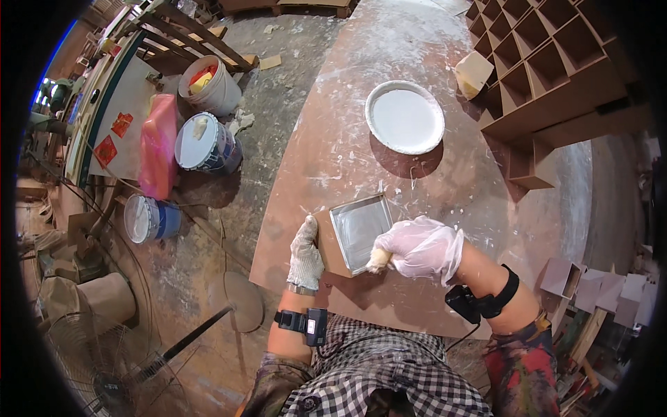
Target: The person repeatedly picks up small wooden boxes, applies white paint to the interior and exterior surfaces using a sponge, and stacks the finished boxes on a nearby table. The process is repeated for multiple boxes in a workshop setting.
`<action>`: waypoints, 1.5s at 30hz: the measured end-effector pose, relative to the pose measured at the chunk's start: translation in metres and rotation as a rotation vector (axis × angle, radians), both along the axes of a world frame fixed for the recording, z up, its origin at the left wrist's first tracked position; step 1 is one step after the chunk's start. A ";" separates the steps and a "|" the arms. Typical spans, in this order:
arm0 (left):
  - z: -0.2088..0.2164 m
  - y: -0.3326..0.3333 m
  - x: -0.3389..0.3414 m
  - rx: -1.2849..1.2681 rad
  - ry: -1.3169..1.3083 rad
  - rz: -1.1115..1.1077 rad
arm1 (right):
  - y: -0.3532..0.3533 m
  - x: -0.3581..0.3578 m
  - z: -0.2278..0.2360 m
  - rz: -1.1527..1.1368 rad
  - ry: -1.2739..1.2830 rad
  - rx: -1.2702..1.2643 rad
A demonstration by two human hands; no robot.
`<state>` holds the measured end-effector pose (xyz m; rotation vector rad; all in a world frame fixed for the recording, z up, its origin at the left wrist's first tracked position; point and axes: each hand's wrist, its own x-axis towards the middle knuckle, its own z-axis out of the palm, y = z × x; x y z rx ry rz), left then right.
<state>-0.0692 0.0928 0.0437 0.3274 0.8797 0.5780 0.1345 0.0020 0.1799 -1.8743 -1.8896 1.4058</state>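
"What are the hands doing?"
"The knit-gloved left hand [306,254] grips the shallow brown box [332,243] along its left side. The plastic-gloved right hand [420,247] pinches a pale applicator [379,259] at the box's near right corner."
"Any edges close?"
"The brown board's [288,201] near and left edges, both near the box."
"Room ahead?"
"Board surface, up to the round white tub [405,118]; the cubbyhole unit [511,115] bounds the far right."

Your gloved left hand [306,251] holds the open box [360,233] near the tabletop's [306,163] near edge, your gloved right hand [420,250] pinches a pale pad [379,260] beside it, and farther in sits a round bowl [405,117] of white.
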 end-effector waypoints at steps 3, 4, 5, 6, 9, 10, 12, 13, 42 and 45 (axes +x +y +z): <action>-0.008 0.005 -0.002 -0.012 -0.069 -0.045 | 0.017 -0.011 -0.008 -0.026 0.359 -0.004; -0.008 0.006 -0.001 -0.026 -0.112 -0.080 | 0.022 -0.015 -0.010 -0.052 0.512 -0.008; -0.006 0.002 -0.001 -0.086 -0.170 -0.058 | 0.022 -0.018 -0.011 -0.075 0.551 -0.071; -0.005 0.002 -0.002 -0.085 -0.167 -0.055 | 0.022 -0.020 -0.011 -0.072 0.554 -0.071; 0.008 0.002 0.001 -0.066 -0.128 -0.053 | 0.023 -0.022 0.000 0.044 0.289 -0.063; 0.008 0.001 0.001 -0.069 -0.129 -0.054 | 0.025 -0.022 0.008 0.043 0.289 -0.065; 0.006 0.002 0.000 -0.029 -0.093 -0.055 | 0.029 -0.023 0.022 0.157 0.006 -0.111; 0.003 0.003 -0.002 -0.024 -0.092 -0.055 | 0.031 -0.021 0.028 0.158 0.006 -0.105; 0.018 0.005 0.012 0.035 0.110 -0.076 | -0.012 0.013 -0.032 -0.300 0.158 -0.153; 0.017 0.006 0.015 0.026 0.099 -0.041 | -0.013 0.033 -0.049 -0.229 0.085 -0.101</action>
